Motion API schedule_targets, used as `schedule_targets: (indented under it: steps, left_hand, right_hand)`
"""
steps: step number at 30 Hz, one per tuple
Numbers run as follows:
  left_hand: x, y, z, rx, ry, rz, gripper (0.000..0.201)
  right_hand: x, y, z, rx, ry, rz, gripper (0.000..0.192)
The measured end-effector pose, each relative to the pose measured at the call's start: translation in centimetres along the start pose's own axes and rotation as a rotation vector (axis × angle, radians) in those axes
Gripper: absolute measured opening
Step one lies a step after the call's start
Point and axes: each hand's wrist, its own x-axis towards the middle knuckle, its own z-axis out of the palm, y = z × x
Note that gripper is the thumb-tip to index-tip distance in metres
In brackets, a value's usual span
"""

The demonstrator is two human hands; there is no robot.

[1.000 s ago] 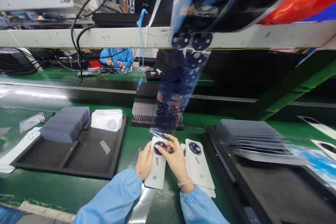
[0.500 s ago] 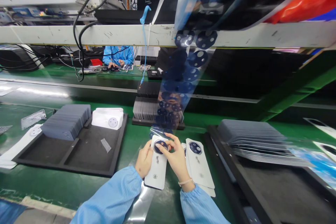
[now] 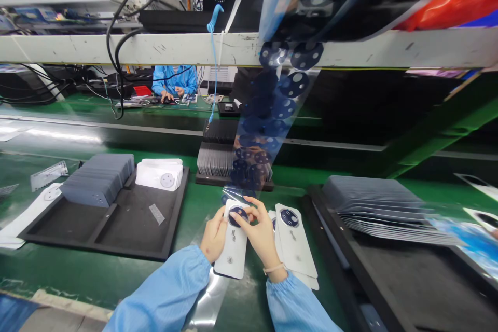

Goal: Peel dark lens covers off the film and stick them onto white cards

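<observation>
Upright in front of me is a white phone back cover (image 3: 230, 253), with small dark markings and a round dark-blue camera disc (image 3: 234, 218) at its top. Its left edge is gripped by my left hand (image 3: 212, 237), thumb on the front. My right hand (image 3: 260, 231) is closed at the disc; the thumb presses on its face while the other fingers curl round the cover's upper right edge. Just right of that hand lie more white covers (image 3: 299, 249) in a small pile, the top one bearing a dark disc. Behind my fingers hangs a clear film strip (image 3: 254, 137) of dark discs.
A black tray (image 3: 136, 248) on the left holds grey panels (image 3: 99, 181) and white covers (image 3: 159, 172). Another black tray (image 3: 424, 280) with stacked panels (image 3: 373, 202) stands right. A metal shelf beam (image 3: 175, 52) crosses above. Across the bench, a person (image 3: 175, 80) in blue works.
The view has tilted very slightly. Both hands keep the same hold on the cover and disc; no other clear movement shows.
</observation>
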Motion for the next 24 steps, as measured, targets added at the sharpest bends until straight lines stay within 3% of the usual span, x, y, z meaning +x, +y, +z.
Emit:
schedule_targets:
  steps: [24]
  left_hand:
    - [-0.28,0.55,0.05,0.058,-0.010,0.028,0.043]
  right_hand:
    - [-0.35,0.05,0.18,-0.060,0.019,-0.066,0.045]
